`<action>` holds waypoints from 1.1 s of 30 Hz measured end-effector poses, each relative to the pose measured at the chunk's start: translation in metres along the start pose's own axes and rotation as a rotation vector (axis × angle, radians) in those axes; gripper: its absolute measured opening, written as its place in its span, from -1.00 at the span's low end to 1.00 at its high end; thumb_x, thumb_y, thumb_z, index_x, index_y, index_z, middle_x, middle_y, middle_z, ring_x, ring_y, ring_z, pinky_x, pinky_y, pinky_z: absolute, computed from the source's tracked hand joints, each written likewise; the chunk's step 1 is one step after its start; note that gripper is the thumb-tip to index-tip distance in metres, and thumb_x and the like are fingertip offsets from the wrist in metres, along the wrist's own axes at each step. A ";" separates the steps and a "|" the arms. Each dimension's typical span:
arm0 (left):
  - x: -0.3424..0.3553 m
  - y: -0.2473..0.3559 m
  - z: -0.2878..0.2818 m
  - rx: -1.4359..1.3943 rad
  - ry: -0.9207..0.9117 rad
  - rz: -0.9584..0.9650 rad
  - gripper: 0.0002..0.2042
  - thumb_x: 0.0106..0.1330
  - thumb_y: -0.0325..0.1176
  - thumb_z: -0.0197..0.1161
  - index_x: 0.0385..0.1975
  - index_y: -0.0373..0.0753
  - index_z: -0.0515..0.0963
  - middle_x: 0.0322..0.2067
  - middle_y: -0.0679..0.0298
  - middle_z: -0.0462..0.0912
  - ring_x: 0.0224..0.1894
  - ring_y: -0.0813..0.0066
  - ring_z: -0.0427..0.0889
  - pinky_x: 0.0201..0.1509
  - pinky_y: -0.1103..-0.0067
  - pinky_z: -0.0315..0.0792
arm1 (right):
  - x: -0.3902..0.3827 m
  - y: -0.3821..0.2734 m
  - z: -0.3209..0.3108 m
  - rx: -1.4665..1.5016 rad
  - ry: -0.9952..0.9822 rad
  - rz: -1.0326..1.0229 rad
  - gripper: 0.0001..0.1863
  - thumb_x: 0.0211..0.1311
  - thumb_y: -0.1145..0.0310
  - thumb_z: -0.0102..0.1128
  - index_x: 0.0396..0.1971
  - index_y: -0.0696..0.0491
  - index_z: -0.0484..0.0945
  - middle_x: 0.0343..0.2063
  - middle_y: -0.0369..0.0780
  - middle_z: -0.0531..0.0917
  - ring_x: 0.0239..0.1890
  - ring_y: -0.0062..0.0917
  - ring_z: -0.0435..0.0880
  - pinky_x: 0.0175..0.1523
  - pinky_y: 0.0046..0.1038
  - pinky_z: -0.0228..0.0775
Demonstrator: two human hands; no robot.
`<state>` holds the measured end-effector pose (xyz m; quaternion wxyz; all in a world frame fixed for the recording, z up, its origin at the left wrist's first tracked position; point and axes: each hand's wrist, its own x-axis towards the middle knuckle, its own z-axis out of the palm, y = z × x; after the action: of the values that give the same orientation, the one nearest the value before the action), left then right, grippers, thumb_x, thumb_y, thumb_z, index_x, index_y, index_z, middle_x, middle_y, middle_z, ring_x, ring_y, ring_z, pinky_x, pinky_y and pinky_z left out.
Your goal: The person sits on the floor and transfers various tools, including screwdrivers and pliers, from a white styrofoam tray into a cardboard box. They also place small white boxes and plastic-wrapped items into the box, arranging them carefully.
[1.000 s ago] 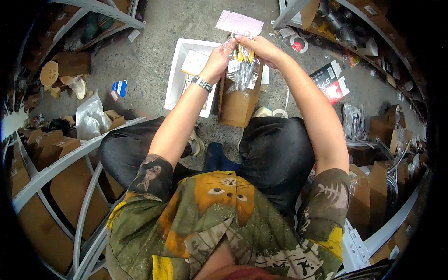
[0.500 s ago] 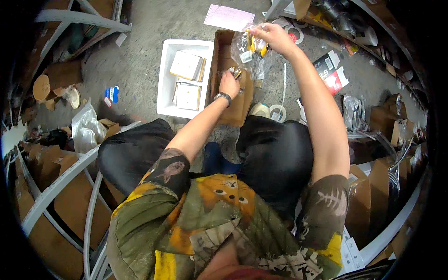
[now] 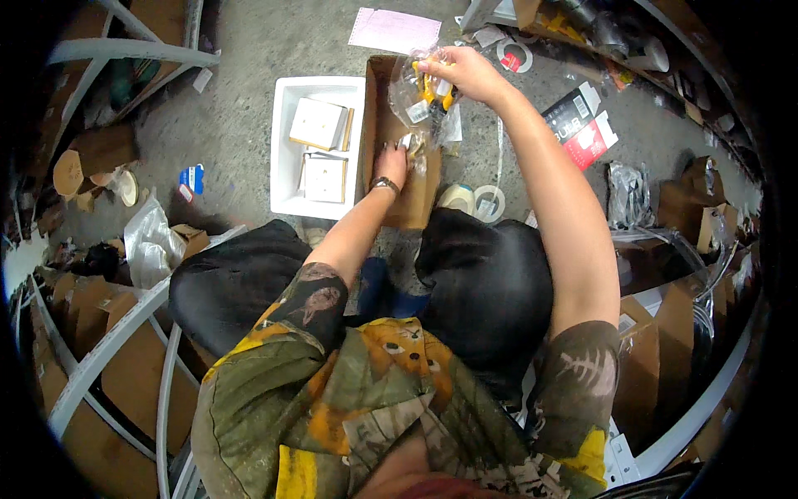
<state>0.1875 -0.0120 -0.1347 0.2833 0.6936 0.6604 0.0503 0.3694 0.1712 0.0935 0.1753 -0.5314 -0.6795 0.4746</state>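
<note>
My right hand point(image 3: 467, 75) pinches the top of a clear plastic bag point(image 3: 407, 94) and holds it up over the far part of an open cardboard box point(image 3: 414, 205). Yellow-and-black pieces, perhaps tool handles, and a white label show through the film. My left hand point(image 3: 391, 164) reaches into the same box, its fingers closed on a small clear packet point(image 3: 415, 145); what is in the packet is too small to make out. Touching the box's left side is a white foam box point(image 3: 281, 154) with two stacks of flat white-faced, tan-edged pieces point(image 3: 317, 121).
A pink sheet point(image 3: 396, 30) lies on the floor beyond the boxes. Tape rolls point(image 3: 490, 202) sit close to the box's right, and a flattened black, white and red carton point(image 3: 580, 125) lies farther right. Metal shelving point(image 3: 108, 353) with cardboard boxes stands at both sides.
The view has shifted a little, so the boxes appear farther left. My right hand has brought the bag slightly left, and my left hand sits a bit nearer me inside the box.
</note>
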 end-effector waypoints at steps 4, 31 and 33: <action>-0.008 0.012 -0.029 -0.206 0.128 -0.070 -0.82 0.23 -0.38 0.22 -0.27 -0.36 0.57 -0.14 -0.18 0.46 -0.19 -0.14 0.57 -0.06 0.17 0.50 | 0.000 0.006 0.002 -0.008 0.004 0.031 -0.39 0.12 -0.21 0.31 -0.31 0.16 0.66 -0.57 -0.21 0.60 -0.55 -0.54 0.57 -0.44 -0.37 0.45; -0.055 0.028 -0.142 -1.615 0.160 -0.197 -0.42 0.48 0.09 -0.13 0.20 -0.31 0.34 0.07 0.10 0.53 -0.08 0.39 0.58 0.00 0.46 0.51 | -0.015 -0.023 0.037 0.105 -0.376 0.066 -0.61 0.32 -0.04 0.21 -0.16 -0.01 0.61 -0.40 -0.43 0.56 -0.38 -0.74 0.46 -0.32 -0.59 0.33; -0.048 0.065 -0.217 -1.537 0.095 -0.093 -0.40 0.43 0.04 0.08 0.24 -0.34 0.31 -0.03 0.15 0.61 -0.18 0.49 0.61 -0.08 0.56 0.51 | -0.016 -0.027 0.029 0.260 -0.435 0.111 -0.61 0.33 -0.03 0.20 -0.08 -0.03 0.58 -0.37 -0.45 0.56 -0.36 -0.77 0.48 -0.32 -0.62 0.34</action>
<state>0.1427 0.0156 0.0911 0.6586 0.2707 0.4799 0.5125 0.3391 0.1443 0.1059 0.0655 -0.4266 -0.6042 0.6698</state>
